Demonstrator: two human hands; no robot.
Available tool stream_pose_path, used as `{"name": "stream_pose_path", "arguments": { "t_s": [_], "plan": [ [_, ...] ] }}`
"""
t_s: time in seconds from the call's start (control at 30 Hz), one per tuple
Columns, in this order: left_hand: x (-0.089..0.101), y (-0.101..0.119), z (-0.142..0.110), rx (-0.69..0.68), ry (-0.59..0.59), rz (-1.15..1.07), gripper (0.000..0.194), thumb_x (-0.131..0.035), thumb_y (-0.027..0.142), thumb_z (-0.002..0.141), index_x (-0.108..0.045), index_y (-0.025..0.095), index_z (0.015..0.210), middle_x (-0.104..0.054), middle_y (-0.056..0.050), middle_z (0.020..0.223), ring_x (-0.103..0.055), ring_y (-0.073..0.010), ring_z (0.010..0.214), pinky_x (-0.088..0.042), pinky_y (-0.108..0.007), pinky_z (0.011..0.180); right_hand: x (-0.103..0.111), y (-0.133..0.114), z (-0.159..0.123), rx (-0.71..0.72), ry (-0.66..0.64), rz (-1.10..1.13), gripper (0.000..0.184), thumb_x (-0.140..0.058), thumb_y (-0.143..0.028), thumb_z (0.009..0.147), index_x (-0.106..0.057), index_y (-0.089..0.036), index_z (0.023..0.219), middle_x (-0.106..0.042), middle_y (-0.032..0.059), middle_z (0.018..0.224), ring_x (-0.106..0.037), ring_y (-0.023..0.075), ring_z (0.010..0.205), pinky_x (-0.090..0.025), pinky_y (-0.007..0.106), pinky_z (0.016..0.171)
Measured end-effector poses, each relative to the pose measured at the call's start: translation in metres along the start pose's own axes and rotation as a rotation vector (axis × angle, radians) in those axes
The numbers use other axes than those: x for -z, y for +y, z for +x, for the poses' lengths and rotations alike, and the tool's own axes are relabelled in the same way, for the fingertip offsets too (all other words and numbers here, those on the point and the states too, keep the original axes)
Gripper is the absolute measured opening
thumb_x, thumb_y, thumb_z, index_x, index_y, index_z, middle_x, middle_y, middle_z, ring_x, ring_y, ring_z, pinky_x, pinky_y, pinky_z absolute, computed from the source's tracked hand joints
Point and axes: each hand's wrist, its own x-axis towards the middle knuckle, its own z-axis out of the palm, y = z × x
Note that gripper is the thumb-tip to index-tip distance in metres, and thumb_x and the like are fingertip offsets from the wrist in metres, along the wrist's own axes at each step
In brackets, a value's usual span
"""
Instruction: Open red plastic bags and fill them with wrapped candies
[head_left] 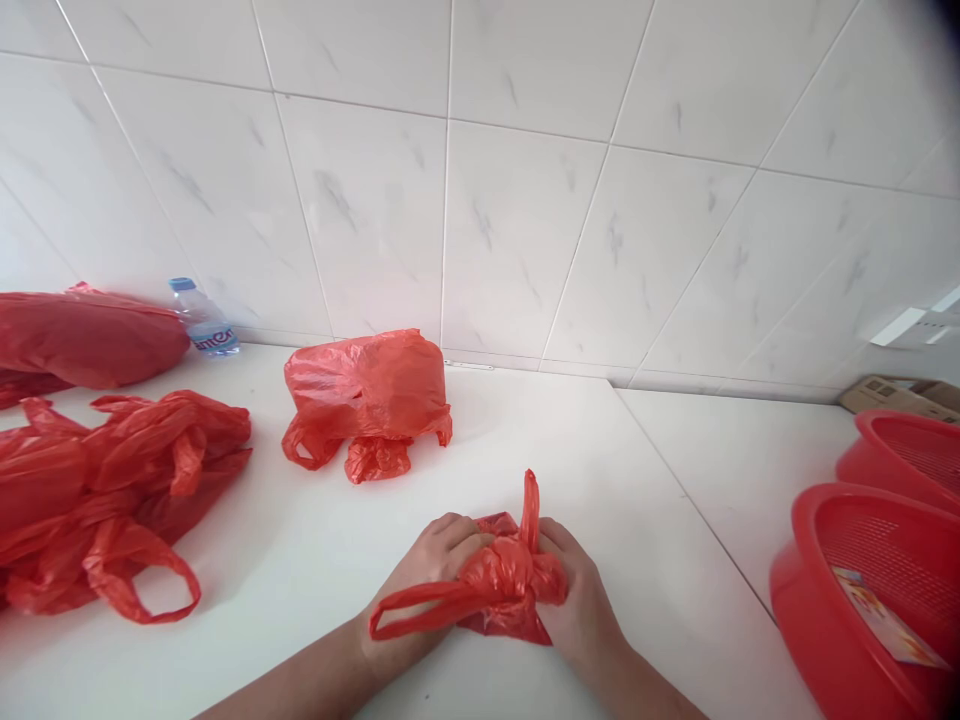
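Both hands' fingers [459,535] flank the knotted red bag [506,575].

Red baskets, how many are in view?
2: a front basket at the lower right, with a printed card inside, and a back basket just behind it. Others could be hidden, nested underneath.
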Motion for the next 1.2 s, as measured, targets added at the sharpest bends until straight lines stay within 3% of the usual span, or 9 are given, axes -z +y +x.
{"name": "stream_pose_path", "arguments": {
  "t_s": [0.1,0.23,0.4,0.53,0.6,0.73,0.9,1.03,1.2],
  "plan": [
    [0.0,0.001,0.003,0.035,-0.047,0.106,0.025,-0.036,0.018,0.09,-0.06,0.021,0.081,-0.058,0.005,0.073,-0.059,-0.013,0.066,-0.057,-0.032,0.065,0.003,0.001,-0.002,0.016,0.023,-0.048,0.017,-0.049,-0.03,0.081,-0.055,-0.023,0.066,-0.051,0.0005,0.067,-0.05,0.0153,0.063,-0.046,0.026,0.056],
    [-0.005,0.004,0.002,0.075,-0.002,0.121,0.011,-0.049,0.015,0.081,-0.058,0.022,0.082,-0.057,0.004,0.071,-0.055,-0.0125,0.06,-0.053,-0.029,0.06,0.002,-0.001,-0.002,0.041,0.014,-0.075,0.015,-0.047,-0.024,0.08,-0.058,-0.023,0.07,-0.055,0.0021,0.073,-0.053,0.0166,0.068,-0.048,0.027,0.061],
    [0.003,0.008,-0.006,0.098,0.001,0.046,0.018,-0.045,0.026,0.088,-0.056,0.022,0.102,-0.061,0.0,0.081,-0.06,-0.0177,0.07,-0.054,-0.034,0.068,0.018,-0.018,-0.001,0.111,-0.173,-0.094,0.028,-0.053,-0.017,0.076,-0.064,-0.026,0.1,-0.059,0.0056,0.105,-0.055,0.0225,0.102,-0.047,0.037,0.089],
    [0.019,0.009,-0.013,0.035,0.043,-0.155,0.078,-0.055,0.068,0.073,-0.038,0.018,0.131,-0.059,-0.009,0.103,-0.059,-0.0242,0.085,-0.054,-0.039,0.075,0.04,-0.037,0.001,0.092,-0.431,0.183,0.049,-0.059,-0.036,0.079,-0.051,-0.03,0.128,-0.045,0.0078,0.135,-0.041,0.0279,0.126,-0.038,0.044,0.102],
    [0.023,0.01,-0.014,-0.067,0.105,-0.197,0.08,-0.045,0.072,0.077,-0.034,0.017,0.134,-0.056,-0.011,0.103,-0.058,-0.0239,0.087,-0.053,-0.04,0.075,0.045,-0.045,0.004,0.062,-0.471,0.359,0.052,-0.051,-0.057,0.082,-0.054,-0.028,0.125,-0.044,0.0091,0.137,-0.039,0.0295,0.128,-0.036,0.045,0.103],
    [0.023,0.02,-0.011,-0.212,0.183,-0.159,0.059,-0.022,0.058,0.092,-0.045,0.018,0.128,-0.054,-0.007,0.086,-0.054,-0.0189,0.076,-0.05,-0.038,0.071,0.04,-0.05,0.008,0.006,-0.41,0.511,0.05,-0.046,-0.063,0.083,-0.066,-0.024,0.108,-0.053,0.0095,0.126,-0.049,0.028,0.118,-0.04,0.043,0.098],
    [0.026,0.026,-0.009,-0.32,0.138,-0.018,0.043,-0.029,0.042,0.096,-0.051,0.018,0.125,-0.058,-0.007,0.088,-0.055,-0.0179,0.079,-0.045,-0.042,0.085,0.04,-0.036,0.011,-0.224,-0.166,0.534,0.026,-0.066,-0.046,0.078,-0.069,-0.022,0.087,-0.064,0.006,0.104,-0.058,0.023,0.1,-0.044,0.036,0.089],
    [0.039,0.015,-0.007,-0.173,0.16,0.196,0.02,-0.042,0.026,0.094,-0.061,0.019,0.092,-0.059,-0.001,0.077,-0.054,-0.0148,0.074,-0.023,-0.049,0.104,0.054,-0.024,0.014,-0.282,0.115,0.362,0.032,-0.062,-0.051,0.079,-0.067,-0.019,0.076,-0.066,0.0059,0.088,-0.058,0.0236,0.097,-0.041,0.037,0.091],
    [0.052,0.007,-0.001,-0.138,0.142,0.291,0.029,-0.043,0.014,0.089,-0.047,0.019,0.061,-0.049,0.005,0.059,-0.043,-0.0098,0.057,-0.022,-0.045,0.104,0.066,-0.012,0.022,-0.317,0.165,0.286,0.031,-0.058,-0.049,0.08,-0.066,-0.019,0.077,-0.067,0.0065,0.091,-0.058,0.024,0.096,-0.043,0.04,0.09]
  ]
}}
